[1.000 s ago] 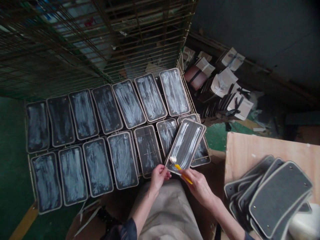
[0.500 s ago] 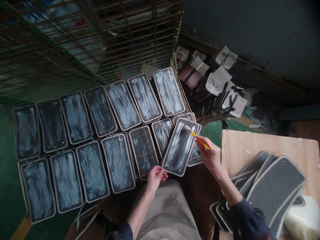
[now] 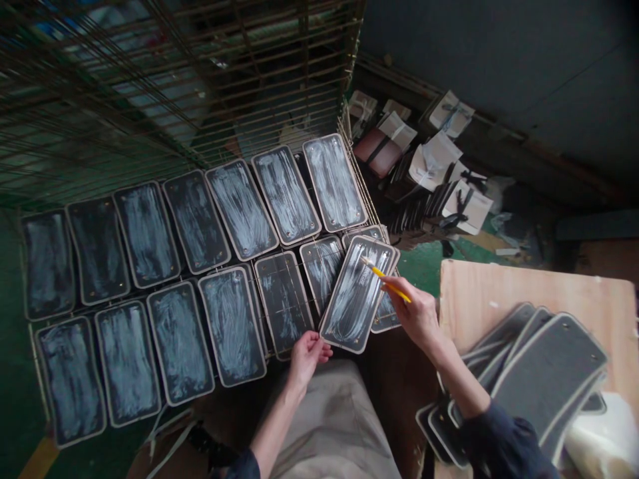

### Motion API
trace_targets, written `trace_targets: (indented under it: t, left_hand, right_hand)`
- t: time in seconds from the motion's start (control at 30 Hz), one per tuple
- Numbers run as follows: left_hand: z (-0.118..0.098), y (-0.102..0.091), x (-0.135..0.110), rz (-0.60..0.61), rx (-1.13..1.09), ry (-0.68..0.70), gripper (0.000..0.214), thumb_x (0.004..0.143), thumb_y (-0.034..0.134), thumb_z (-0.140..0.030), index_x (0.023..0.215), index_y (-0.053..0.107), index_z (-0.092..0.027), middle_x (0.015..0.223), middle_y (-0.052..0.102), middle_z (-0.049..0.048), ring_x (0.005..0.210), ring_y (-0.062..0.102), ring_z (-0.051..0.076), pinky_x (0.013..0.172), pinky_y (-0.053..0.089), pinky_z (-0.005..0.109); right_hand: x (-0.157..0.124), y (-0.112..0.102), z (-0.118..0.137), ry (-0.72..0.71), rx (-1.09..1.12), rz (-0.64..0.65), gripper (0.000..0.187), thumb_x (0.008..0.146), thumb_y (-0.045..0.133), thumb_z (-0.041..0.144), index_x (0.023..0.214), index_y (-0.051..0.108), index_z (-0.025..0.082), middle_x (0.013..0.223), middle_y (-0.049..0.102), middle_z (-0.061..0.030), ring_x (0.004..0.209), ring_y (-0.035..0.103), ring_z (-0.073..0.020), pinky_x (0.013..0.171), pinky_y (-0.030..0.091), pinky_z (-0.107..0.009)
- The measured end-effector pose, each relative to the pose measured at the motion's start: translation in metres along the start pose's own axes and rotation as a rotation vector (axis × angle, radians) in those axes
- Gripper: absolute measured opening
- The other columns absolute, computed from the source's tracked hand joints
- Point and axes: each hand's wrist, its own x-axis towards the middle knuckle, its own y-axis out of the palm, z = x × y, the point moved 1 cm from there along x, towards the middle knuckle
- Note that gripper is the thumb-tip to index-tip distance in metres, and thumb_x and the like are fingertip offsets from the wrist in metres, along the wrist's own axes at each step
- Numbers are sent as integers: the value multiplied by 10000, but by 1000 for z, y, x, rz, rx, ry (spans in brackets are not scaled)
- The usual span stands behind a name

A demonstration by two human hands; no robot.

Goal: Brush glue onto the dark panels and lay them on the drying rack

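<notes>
Dim light we saw around the grip, a dark wall (image 3: 499, 73) that rose beyond it to the right, a pale wooden table (image 3: 474, 286) to its right, wire racking (image 3: 284, 60) beyond it, green floor (image 3: 12, 372) far left.

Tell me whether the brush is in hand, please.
In hand: the right hand grips the yellow brush over the streaked panel.

A gap separates the askew coated panel (image 3: 355, 303) from the wooden tabletop (image 3: 472, 293), but the right hand (image 3: 415, 313) and forearm (image 3: 462, 374) span it. Wire mesh (image 3: 319, 63) blocks reach beyond the panel rows (image 3: 180, 342); tied bundles (image 3: 473, 214) crowd the rack's right end; fanned dark panels (image 3: 546, 376) obstruct the tabletop's near side.
</notes>
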Motion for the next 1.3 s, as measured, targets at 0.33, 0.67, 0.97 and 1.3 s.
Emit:
trace_targets:
  t: [0.33, 0.67, 0.97, 1.3]
  left_hand:
    - [4, 2, 0, -5, -15, 12, 376, 733, 656, -495, 819, 503, -163, 690, 684, 51, 628, 693, 185, 563, 544, 263]
    - [6, 4, 2, -7, -67, -1, 429, 691, 691, -519, 815, 485, -165, 668, 681, 45, 611, 690, 190, 552, 540, 269]
    - [5, 3, -1, -6, -47, 12, 398, 712, 682, -499, 821, 497, -165, 688, 687, 52, 636, 692, 186, 581, 539, 268]
    - [3, 3, -5, -3, -84, -5, 416, 685, 697, -504, 819, 489, -170, 681, 687, 51, 623, 690, 189, 565, 536, 269]
  right_hand:
    - [28, 4, -45, -118, -237, 81, 258, 965, 426, 271, 1144, 600, 208, 963, 671, -67, 804, 617, -170, 715, 464, -271]
    - [-19, 4, -24, -7, -123, 111, 223, 956, 448, 252, 1131, 579, 208, 981, 672, -58, 789, 634, -172, 693, 470, -270]
    - [-19, 14, -23, -23, -136, 96, 252, 954, 433, 228, 1160, 576, 208, 969, 667, -68, 821, 623, -174, 707, 463, -270]
    - [-137, 46, 42, 29, 21, 436, 298, 937, 383, 122, 1193, 509, 208, 911, 641, -71, 761, 592, -190, 688, 457, -311]
